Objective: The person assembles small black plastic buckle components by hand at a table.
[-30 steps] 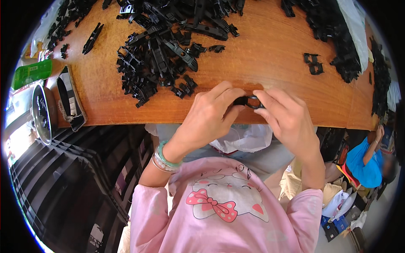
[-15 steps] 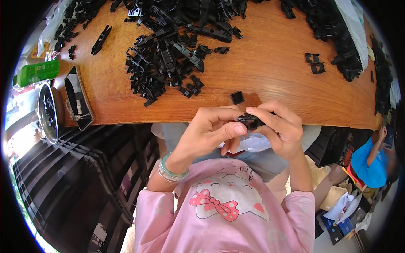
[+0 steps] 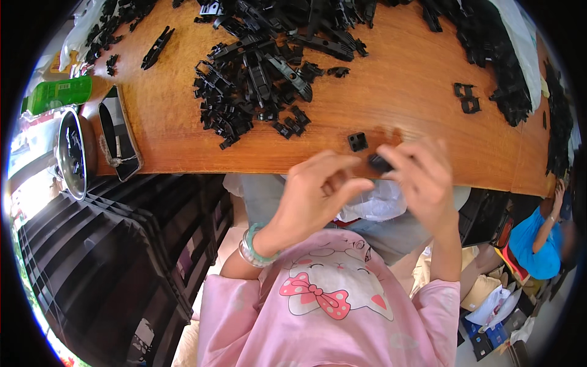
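Above the table's near edge, my right hand [image 3: 425, 177] pinches a small black plastic part [image 3: 380, 163] between thumb and fingers; both are smeared by motion. My left hand [image 3: 321, 192] is beside it on the left, apart from the part, with thumb and fingers spread and nothing in them. Just beyond the hands, a small square black block [image 3: 357, 142] lies on the wooden table [image 3: 403, 79]. A large heap of black plastic parts [image 3: 257, 76] covers the middle of the table, long slotted pieces mixed with small clips.
Left: a green bottle [image 3: 61, 95], a metal bowl [image 3: 74, 165] with small black pieces, and a phone-like dark object [image 3: 116, 134]. Right: two black clips [image 3: 468, 98] and another heap [image 3: 507, 79] by white plastic. Black crates [image 3: 98, 263] stand lower left; a person in blue [image 3: 538, 248] is far right.
My left hand has let go of the black part and drawn back with its fingers opened. My right hand has moved slightly right with the part. The whole view has shifted a little.
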`<state>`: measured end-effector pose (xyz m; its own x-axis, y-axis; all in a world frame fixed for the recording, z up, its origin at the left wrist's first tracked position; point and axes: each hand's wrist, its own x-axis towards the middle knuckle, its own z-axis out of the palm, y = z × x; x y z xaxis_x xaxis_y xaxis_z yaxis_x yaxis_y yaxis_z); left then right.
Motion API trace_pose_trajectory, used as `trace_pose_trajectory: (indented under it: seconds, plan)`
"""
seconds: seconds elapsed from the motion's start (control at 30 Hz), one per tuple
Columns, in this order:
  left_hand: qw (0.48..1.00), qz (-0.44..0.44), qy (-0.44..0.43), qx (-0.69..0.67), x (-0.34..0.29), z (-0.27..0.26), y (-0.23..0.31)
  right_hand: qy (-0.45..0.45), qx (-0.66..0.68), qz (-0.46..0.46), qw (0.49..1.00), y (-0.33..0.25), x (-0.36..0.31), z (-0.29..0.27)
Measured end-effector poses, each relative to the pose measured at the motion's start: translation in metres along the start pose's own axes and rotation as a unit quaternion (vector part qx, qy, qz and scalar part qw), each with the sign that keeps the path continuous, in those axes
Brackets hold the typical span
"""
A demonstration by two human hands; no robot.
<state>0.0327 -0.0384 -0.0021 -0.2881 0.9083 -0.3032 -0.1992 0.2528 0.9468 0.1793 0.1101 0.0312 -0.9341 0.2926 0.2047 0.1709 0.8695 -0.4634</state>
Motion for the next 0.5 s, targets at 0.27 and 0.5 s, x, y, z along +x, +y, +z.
trace_pose_trajectory:
  seconds: [0.27, 0.5]
  plan:
    - [0.879, 0.173, 0.249, 0.368, 0.006, -0.046, -0.003, 0.106, -0.017, 0.055, 0.993, 0.025, 0.051, -0.003]
    - [0.881, 0.158, 0.205, 0.396, 0.004, -0.048, -0.002, 0.119, -0.143, -0.036, 0.982, 0.032, 0.134, 0.049]
